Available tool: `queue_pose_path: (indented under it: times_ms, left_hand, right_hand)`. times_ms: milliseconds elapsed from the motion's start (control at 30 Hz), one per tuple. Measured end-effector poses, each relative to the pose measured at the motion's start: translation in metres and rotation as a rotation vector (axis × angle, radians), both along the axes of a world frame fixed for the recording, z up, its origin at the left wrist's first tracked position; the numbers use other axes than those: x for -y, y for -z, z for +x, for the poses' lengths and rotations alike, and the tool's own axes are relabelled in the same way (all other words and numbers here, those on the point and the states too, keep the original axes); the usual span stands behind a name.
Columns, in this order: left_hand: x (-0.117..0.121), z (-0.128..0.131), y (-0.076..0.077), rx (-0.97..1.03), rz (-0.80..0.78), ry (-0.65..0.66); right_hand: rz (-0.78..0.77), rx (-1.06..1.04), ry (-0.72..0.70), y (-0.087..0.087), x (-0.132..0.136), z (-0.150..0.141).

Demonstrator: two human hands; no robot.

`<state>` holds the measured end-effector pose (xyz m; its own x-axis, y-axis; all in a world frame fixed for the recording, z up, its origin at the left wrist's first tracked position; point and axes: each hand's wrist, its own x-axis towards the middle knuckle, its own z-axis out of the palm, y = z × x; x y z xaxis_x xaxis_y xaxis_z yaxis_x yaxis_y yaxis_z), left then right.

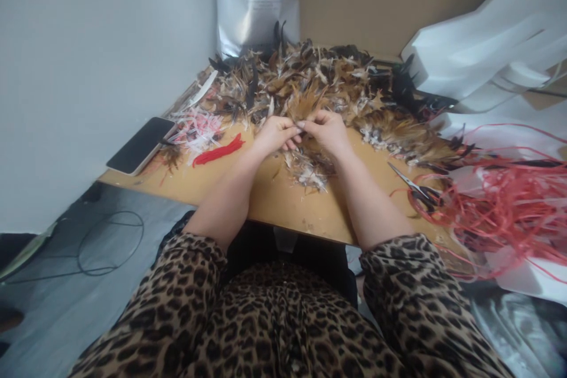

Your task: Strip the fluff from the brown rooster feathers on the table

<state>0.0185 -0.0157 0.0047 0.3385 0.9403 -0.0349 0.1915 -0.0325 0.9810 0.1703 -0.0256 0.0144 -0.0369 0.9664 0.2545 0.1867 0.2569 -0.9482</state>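
My left hand (280,132) and my right hand (325,129) meet above the middle of the wooden table (305,215), fingertips pinched close together. Between them they grip the base of a small bunch of golden-brown feathers (305,101), whose tips fan out away from me. Just below my hands lies a clump of feathers with pale fluffy ends (309,176). Behind is a broad heap of brown and black feathers (266,80). A bundle of red strings (218,150) rests left of my left hand. The exact spot where my fingertips touch is too small to make out.
A phone (140,145) lies at the table's left edge beside pink and white scraps (199,129). Scissors (416,186) lie to the right, near tangled red plastic strands (509,207). More feathers (403,133) line the right side. A silver bag (259,12) stands behind the heap.
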Motion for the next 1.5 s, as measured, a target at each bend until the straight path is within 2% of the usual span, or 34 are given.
queue_pose_path:
  times_ms: [333,600,767,1000,1233,1367,1500]
  left_hand:
    - [-0.0010,0.0035,0.0029,0.078,0.015,0.053]
    - [0.0015,0.0044,0.0009,0.072,0.039,0.085]
    - [-0.0006,0.0023,0.0025,0.072,0.033,0.104]
    - [-0.0028,-0.0011,0.0017,0.023,0.021,0.082]
    - [0.0002,0.0031,0.0019,0.012,0.022,0.100]
    - [0.0008,0.0053,0.0019,0.058,-0.008,0.064]
    - [0.0023,0.0070,-0.0007,0.109,-0.043,0.017]
  right_hand:
    - [-0.083,-0.001,0.030,-0.0005,-0.0016,0.0029]
    - [-0.152,-0.123,0.031,0.0013,-0.0017,0.0021]
    - [-0.126,-0.062,0.020,0.0050,-0.0035,0.0033]
    - [-0.029,0.106,0.025,0.0067,-0.0032,0.0011]
    - [-0.049,0.028,0.072,0.0060,-0.0022,-0.0013]
    - [-0.101,-0.019,0.039,0.0015,-0.0014,0.0023]
    - [-0.108,-0.034,0.075,0.0001,-0.0022,0.0045]
